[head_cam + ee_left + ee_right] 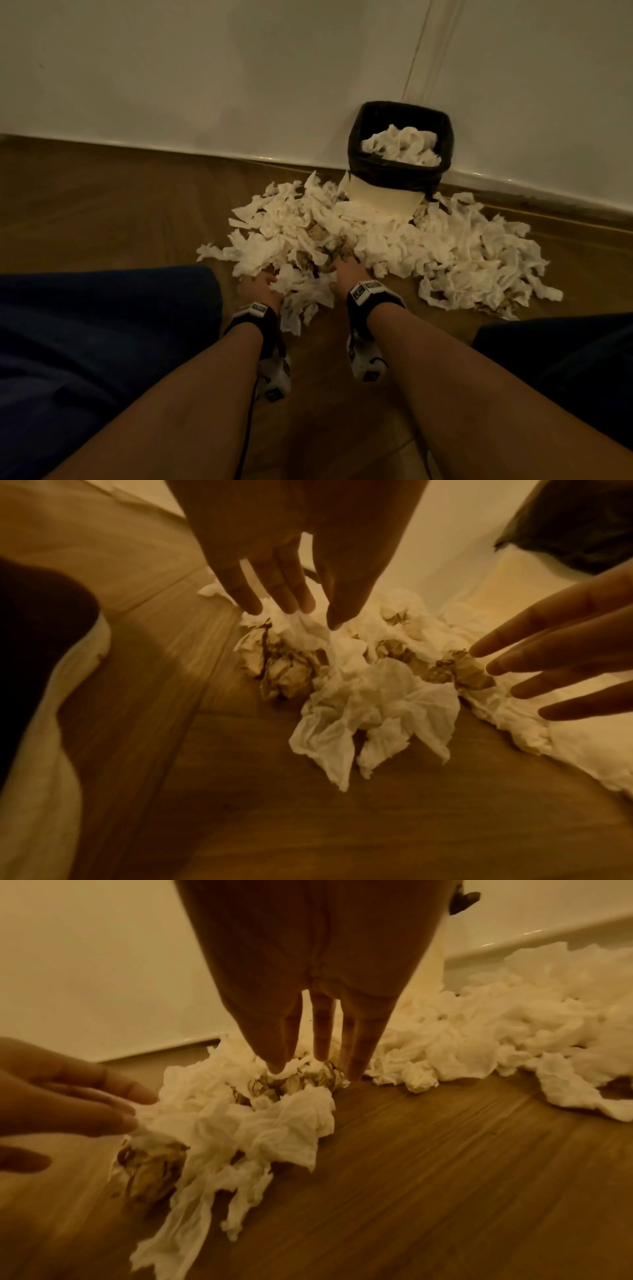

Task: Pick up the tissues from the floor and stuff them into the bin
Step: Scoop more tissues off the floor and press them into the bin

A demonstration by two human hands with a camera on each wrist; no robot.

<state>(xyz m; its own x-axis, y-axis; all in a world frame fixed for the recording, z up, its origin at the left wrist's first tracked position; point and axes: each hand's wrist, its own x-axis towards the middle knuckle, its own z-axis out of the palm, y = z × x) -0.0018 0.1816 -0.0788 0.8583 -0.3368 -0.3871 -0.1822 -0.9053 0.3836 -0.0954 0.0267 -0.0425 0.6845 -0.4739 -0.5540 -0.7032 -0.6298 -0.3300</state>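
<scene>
A wide pile of crumpled white tissues (445, 246) lies on the wooden floor in front of a cream bin (376, 200) with a black liner, which stands against the wall and holds tissues (402, 145). Both hands sit at the pile's near edge, either side of one clump (308, 287). My left hand (258, 287) has straight fingers (291, 596) touching the clump (373, 710) from the left. Opposite it, my right hand (344, 274) points its straight fingers (322, 1042) down onto the tissues (257, 1118). Neither hand grips anything.
Brown crumpled paper (287, 669) is mixed into the white tissues. The white wall and skirting (205, 150) run behind the pile. My legs in dark shorts (85, 342) flank the arms. Bare wooden floor (102, 212) lies left of the pile.
</scene>
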